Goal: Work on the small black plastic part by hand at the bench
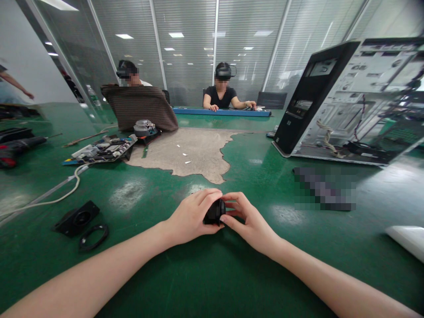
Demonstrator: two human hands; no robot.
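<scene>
In front of me, just above the green surface, my left hand (195, 214) wraps round a black, rounded, ridged part (215, 212). My right hand (243, 216) grips the same part from its right side with thumb and fingertips. Fingers cover much of it, so its exact kind cannot be made out. To the left lie a black square housing with a round opening (77, 218) and a black ring (93, 237), both apart from my hands.
An opened computer case (347, 101) stands at right, near a dark blurred strip (323, 187). A circuit board (99, 150), a pale cable (62, 194) and a cloth-covered thing (141, 106) are at left. Two people sit across, one behind a blue bar (221, 112).
</scene>
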